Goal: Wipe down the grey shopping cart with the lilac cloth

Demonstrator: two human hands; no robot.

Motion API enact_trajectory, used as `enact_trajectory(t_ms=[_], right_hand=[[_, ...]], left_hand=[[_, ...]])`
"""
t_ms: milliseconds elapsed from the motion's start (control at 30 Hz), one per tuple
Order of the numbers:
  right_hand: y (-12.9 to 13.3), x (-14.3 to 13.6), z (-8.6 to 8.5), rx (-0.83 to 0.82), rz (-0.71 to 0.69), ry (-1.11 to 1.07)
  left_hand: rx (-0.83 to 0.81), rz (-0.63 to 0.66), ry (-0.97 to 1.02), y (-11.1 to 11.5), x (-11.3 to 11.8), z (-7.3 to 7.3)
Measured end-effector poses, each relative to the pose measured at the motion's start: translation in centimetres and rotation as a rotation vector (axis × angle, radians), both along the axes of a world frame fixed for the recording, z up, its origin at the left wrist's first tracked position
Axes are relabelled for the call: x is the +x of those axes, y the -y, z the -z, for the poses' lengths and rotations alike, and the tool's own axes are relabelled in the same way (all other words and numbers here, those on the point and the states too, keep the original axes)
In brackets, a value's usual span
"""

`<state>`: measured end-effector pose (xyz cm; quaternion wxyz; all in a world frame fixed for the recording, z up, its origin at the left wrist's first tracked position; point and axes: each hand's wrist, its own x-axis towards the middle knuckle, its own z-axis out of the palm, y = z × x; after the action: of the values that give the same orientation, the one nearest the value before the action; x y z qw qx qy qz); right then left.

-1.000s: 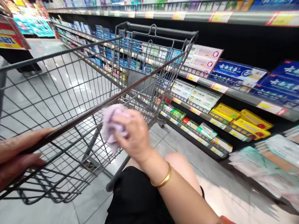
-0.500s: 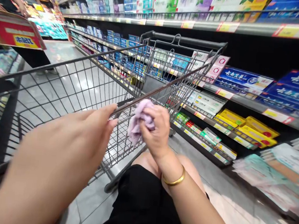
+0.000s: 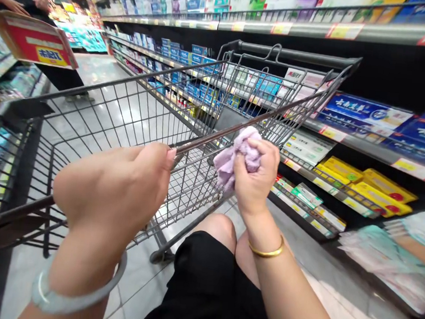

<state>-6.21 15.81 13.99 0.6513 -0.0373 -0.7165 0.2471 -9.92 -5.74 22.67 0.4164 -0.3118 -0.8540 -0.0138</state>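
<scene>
A wire shopping cart (image 3: 192,172) stands before me, its basket showing only bare mesh. Closed around the cart's top side rail is my left hand (image 3: 120,185), a pale bangle at its wrist; most of its fingertips are hidden behind the rail. My right hand (image 3: 258,176) wears a gold bangle and clutches a crumpled lilac cloth (image 3: 237,157). The cloth lies against or right beside the same rail, farther along to the right; whether it wraps the bar I cannot tell.
Shelves (image 3: 263,26) of boxed goods run along the right, with yellow boxes (image 3: 367,187) low down. At far left, another person's hand (image 3: 11,4) is by a red cardboard box (image 3: 39,42). Packaged goods (image 3: 387,256) hang at lower right. My knees are below the cart's side.
My right hand has slid the cloth farther along the rail, away from my left hand, which stays on the rail. The view has shifted a little, and more of the left wrist shows.
</scene>
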Motion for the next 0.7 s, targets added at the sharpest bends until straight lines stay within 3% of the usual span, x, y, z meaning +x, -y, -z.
enact_trajectory(t_ms=[167,367,533,700], right_hand=[[2.4,-0.1,0.3,0.215,-0.212,0.098],[0.8,-0.6,0.5,-0.047,-0.067,0.053],[3.1,-0.3,0.5,0.156,-0.222,0.175],[3.8,-0.5,0.1,0.131,-0.141,0.084]], left_hand=[[0.016,0.087,-0.033,0.9,-1.7,0.6],[0.032,-0.035,0.178,1.8,-1.8,0.2],[0.024,-0.079,0.221,2.2,-1.4,-0.1],[-0.016,-0.078,0.224,2.7,-1.9,-0.2]])
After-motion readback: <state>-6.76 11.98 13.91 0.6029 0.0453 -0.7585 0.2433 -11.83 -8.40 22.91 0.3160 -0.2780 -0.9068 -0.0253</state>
